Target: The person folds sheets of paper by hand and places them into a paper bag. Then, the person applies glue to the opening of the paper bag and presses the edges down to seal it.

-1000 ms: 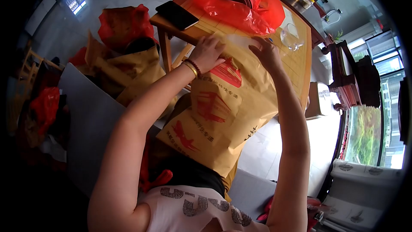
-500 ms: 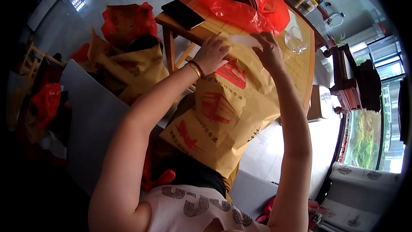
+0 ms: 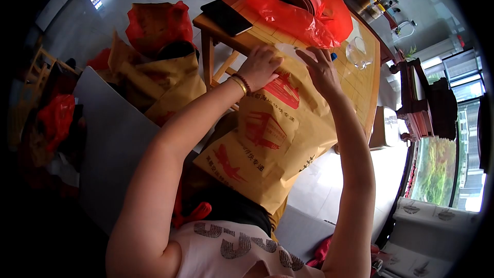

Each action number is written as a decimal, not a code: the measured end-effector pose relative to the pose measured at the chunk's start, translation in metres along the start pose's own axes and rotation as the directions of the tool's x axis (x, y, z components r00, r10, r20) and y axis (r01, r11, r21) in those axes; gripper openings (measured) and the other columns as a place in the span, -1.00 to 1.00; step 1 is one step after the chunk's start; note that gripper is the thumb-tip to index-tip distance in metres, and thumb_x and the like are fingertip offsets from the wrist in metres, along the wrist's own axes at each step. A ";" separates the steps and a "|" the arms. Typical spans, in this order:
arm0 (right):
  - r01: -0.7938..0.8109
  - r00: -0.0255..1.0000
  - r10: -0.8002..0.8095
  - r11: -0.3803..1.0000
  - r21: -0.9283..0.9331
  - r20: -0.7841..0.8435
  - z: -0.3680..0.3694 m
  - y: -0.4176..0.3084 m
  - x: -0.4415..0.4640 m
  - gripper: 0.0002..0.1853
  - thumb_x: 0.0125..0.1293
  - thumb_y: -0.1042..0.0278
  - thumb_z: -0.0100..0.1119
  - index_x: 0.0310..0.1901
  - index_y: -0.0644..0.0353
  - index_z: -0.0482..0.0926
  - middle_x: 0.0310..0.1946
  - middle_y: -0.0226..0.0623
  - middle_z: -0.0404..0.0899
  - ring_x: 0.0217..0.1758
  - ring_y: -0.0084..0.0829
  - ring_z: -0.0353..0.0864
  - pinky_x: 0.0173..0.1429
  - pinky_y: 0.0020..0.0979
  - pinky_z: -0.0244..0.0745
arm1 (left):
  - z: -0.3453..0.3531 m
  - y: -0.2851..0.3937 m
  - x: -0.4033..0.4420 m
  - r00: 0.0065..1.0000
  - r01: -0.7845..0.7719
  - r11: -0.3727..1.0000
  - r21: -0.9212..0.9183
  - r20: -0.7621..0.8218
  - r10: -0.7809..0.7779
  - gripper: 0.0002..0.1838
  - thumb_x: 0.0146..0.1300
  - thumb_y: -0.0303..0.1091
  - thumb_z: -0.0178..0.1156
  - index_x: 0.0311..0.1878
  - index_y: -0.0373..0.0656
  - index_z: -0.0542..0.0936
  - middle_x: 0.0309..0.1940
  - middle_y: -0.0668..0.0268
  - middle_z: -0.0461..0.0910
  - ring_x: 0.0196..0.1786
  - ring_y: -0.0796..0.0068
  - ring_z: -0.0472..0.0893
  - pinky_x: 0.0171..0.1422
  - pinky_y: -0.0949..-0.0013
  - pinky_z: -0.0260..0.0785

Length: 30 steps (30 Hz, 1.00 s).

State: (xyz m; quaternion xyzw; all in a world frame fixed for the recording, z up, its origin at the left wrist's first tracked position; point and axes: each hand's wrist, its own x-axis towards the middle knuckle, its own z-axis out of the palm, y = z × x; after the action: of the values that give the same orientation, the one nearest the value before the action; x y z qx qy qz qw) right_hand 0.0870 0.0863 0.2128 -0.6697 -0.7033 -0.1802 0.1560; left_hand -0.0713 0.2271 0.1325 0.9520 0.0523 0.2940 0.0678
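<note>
A large brown paper bag (image 3: 267, 139) with red pictures and dark lettering lies from my lap up to the wooden table's edge. My left hand (image 3: 261, 67) rests on its upper left part, fingers bent and somewhat apart. At the upper right, my right hand (image 3: 321, 69) is at the bag's top edge beside a whitish strip (image 3: 288, 50). The fingertips of that hand are too small to tell whether they pinch anything. A bracelet and a gold bangle circle my left wrist.
The wooden table (image 3: 363, 90) carries a black phone (image 3: 226, 16), a red plastic bag (image 3: 329, 18) and clear plastic (image 3: 358, 54). More brown bags (image 3: 177, 82) and red plastic (image 3: 159, 28) are at the left. Dark carved furniture (image 3: 417, 103) stands at the right.
The view has shifted slightly, so the table and bag appear lower and farther right. My right hand has moved a little along the bag's top edge, its fingers now stretched more toward the left.
</note>
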 end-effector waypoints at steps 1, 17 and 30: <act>-0.013 1.000 0.013 1.000 -0.009 0.009 -0.001 -0.002 -0.005 -0.48 0.02 0.62 0.02 0.05 -0.08 0.48 -0.07 -0.21 0.40 0.01 -0.15 0.36 0.02 -0.26 0.42 | 0.002 -0.001 0.000 1.000 0.003 1.000 0.013 -0.012 -0.003 -0.46 0.07 -0.16 0.20 0.14 -0.01 0.32 0.04 0.15 0.29 0.22 0.11 0.20 0.31 0.03 -0.01; -0.159 0.984 0.165 0.982 0.098 -0.064 0.000 0.000 -0.028 -0.44 -0.08 0.66 0.16 0.03 -0.05 0.49 -0.07 -0.23 0.42 -0.02 -0.15 0.38 0.03 -0.26 0.41 | -0.005 -0.002 0.004 0.996 -0.014 0.998 0.065 0.090 0.008 -0.46 0.08 -0.10 0.18 0.12 -0.02 0.31 0.04 0.14 0.27 0.27 0.15 0.16 0.33 0.05 -0.05; -0.215 0.975 0.220 0.967 0.134 -0.023 0.003 0.001 -0.037 -0.42 -0.11 0.61 0.22 0.04 -0.08 0.49 -0.07 -0.24 0.42 0.01 -0.16 0.37 0.04 -0.27 0.40 | -0.004 -0.003 0.005 0.998 -0.048 0.996 0.073 0.044 0.045 -0.56 0.06 -0.08 0.19 0.00 0.01 0.41 0.08 0.16 0.28 0.28 0.14 0.14 0.32 -0.01 -0.05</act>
State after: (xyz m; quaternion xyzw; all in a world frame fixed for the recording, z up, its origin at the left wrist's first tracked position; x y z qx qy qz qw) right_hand 0.0900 0.0552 0.1931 -0.7276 -0.6330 -0.1282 0.2314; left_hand -0.0694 0.2312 0.1377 0.9608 0.0393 0.2733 0.0266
